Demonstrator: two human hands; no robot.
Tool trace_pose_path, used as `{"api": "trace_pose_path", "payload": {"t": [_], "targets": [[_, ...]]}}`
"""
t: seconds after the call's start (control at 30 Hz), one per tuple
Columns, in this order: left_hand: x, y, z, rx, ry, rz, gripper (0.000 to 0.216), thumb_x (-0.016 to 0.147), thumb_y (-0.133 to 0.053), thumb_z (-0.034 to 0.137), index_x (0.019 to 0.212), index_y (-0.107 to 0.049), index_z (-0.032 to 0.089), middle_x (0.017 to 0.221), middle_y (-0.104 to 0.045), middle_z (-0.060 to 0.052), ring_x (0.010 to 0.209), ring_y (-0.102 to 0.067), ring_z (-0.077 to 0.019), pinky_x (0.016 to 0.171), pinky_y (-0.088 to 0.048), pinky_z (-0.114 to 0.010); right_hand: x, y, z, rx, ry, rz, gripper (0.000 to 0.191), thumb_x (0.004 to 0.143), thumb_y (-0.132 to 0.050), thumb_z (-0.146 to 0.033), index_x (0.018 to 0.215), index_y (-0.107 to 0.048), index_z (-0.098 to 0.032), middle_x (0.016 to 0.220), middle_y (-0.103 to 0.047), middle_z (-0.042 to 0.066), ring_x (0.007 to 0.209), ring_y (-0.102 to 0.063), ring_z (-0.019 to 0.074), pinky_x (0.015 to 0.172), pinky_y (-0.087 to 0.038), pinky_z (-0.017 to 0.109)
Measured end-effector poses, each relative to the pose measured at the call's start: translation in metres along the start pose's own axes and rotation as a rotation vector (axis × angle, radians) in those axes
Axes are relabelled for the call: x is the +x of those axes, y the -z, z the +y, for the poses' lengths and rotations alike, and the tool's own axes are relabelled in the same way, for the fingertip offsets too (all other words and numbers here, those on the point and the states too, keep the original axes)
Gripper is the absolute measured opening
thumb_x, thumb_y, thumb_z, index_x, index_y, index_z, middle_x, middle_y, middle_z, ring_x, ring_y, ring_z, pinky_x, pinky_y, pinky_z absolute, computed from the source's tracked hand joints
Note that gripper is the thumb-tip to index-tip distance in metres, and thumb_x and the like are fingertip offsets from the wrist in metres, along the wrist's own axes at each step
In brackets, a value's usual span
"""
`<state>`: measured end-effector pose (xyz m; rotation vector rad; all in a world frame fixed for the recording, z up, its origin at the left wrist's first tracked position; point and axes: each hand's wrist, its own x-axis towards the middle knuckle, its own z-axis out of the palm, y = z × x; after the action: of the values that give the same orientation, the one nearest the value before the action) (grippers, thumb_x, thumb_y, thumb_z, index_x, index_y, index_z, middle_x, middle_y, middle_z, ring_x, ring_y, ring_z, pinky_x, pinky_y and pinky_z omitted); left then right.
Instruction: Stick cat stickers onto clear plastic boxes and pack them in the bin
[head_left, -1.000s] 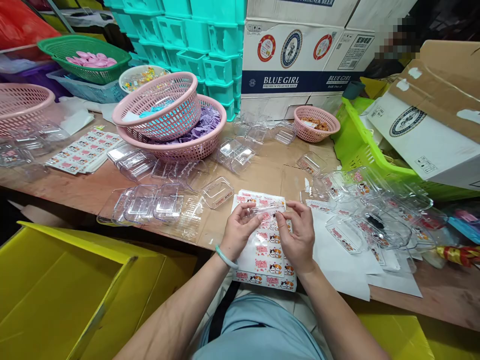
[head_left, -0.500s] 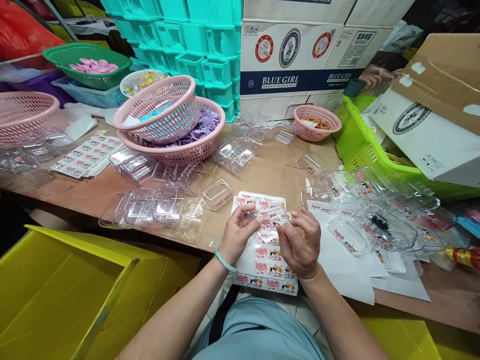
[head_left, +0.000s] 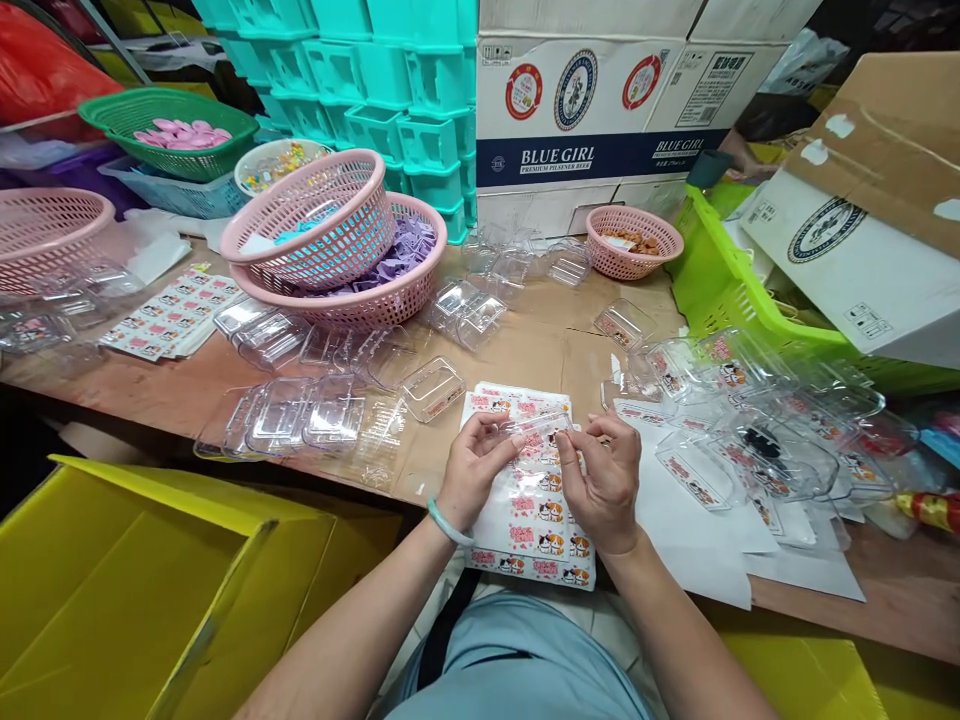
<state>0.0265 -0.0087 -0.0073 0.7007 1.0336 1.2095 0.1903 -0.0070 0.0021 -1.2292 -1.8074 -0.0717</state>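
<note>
A clear plastic case (head_left: 534, 426) is held between my two hands, over a stack of printed sticker sheets (head_left: 540, 515). My left hand (head_left: 480, 462) grips its left end, thumb on top and fingers behind. At the right end, my right hand (head_left: 601, 475) has thumb and forefinger pinched together against the case's edge. Whether a sticker is also between those fingertips is hard to see. The sheets carry pink lettering and cartoon cats, and rest at the table's front edge.
Unstickered clear cases (head_left: 304, 415) lie to the left, stickered ones (head_left: 776, 450) to the right on white backing paper (head_left: 697, 545). Pink baskets (head_left: 315, 235) stand behind, with a green crate (head_left: 739, 290) at right. A yellow box (head_left: 127, 590) is below the table's left edge.
My right fingertips have closed more tightly and shifted slightly up at the case's right end. The case appears tilted flatter. My left hand stays nearly still.
</note>
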Motion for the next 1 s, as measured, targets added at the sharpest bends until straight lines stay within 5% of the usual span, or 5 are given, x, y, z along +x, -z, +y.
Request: {"api": "trace_pose_path", "payload": {"t": [0.23, 0.6, 0.7, 0.83, 1.0], "targets": [[0.002, 0.001, 0.001, 0.022, 0.013, 0.008, 0.042, 0.067, -0.080, 0.032, 0.103, -0.061, 0.020, 0.102, -0.061, -0.004, 0.091, -0.061, -0.0149, 0.078, -0.051, -0.026, 0.002, 0.000, -0.004, 0.032, -0.116, -0.022, 0.009, 0.085, -0.059, -0.016, 0.078, -0.058, -0.022, 0.092, -0.048, 0.005, 0.095, -0.053, 0.0222, 0.085, -0.044, 0.041], [0.003, 0.003, 0.006, -0.084, 0.090, -0.026, 0.044, 0.069, -0.079, 0.034, 0.106, -0.060, 0.021, 0.106, -0.061, -0.005, 0.095, -0.063, -0.0176, 0.083, -0.053, -0.034, 0.020, 0.029, -0.038, 0.206, 0.042, 0.016, 0.019, 0.082, -0.060, -0.009, 0.090, -0.058, -0.025, 0.091, -0.052, 0.003, 0.094, -0.056, 0.0209, 0.095, -0.046, 0.048], [0.005, 0.005, 0.006, -0.096, 0.106, -0.040, 0.045, 0.069, -0.080, 0.035, 0.106, -0.059, 0.021, 0.106, -0.062, -0.005, 0.098, -0.064, -0.0189, 0.085, -0.053, -0.035, 0.029, 0.035, -0.037, 0.372, -0.249, 0.081, 0.007, 0.088, -0.057, -0.018, 0.088, -0.058, -0.024, 0.092, -0.058, 0.003, 0.092, -0.059, 0.0197, 0.084, -0.050, 0.039], [0.006, 0.006, 0.004, -0.095, 0.107, -0.036, 0.046, 0.071, -0.078, 0.038, 0.109, -0.059, 0.021, 0.106, -0.063, -0.006, 0.100, -0.064, -0.0206, 0.087, -0.053, -0.038, 0.029, 0.023, -0.024, 0.723, -0.709, -0.066, 0.018, 0.084, -0.066, -0.035, 0.080, -0.054, -0.022, 0.075, -0.061, -0.001, 0.070, -0.059, 0.0149, 0.064, -0.049, 0.029], [0.004, 0.005, 0.001, 0.103, 0.014, -0.063, 0.047, 0.079, -0.068, 0.046, 0.120, -0.060, 0.023, 0.118, -0.059, -0.010, 0.107, -0.061, -0.0247, 0.088, -0.052, -0.042, 0.017, 0.010, -0.022, 0.870, -0.873, -0.039, 0.026, 0.076, -0.074, -0.036, 0.083, -0.053, -0.022, 0.079, -0.066, 0.000, 0.070, -0.062, 0.0152, 0.065, -0.051, 0.029]]}}
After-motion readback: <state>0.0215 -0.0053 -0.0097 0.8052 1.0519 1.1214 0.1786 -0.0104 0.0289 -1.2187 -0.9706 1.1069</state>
